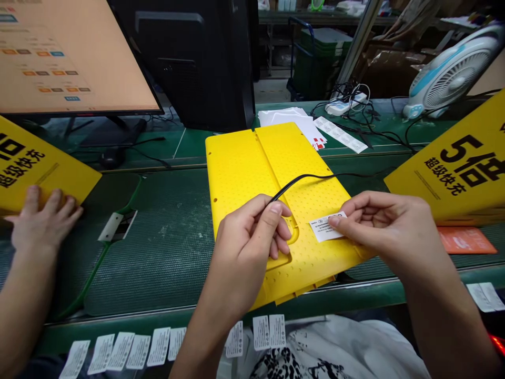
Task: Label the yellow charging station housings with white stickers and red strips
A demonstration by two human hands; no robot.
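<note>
Pinching that likely flimsy label by its end, your right hand looks good; your left hand grips the cable.

At 6 o'clock, the left hand grips a black cable over the central yellow panel; at 3, the right hand pinches a white label. Another person's hand touches a yellow box at 9. Printed tags line the counter edge around 7; a fan stands at 2.

Yellow dotted panel, black cable
</note>
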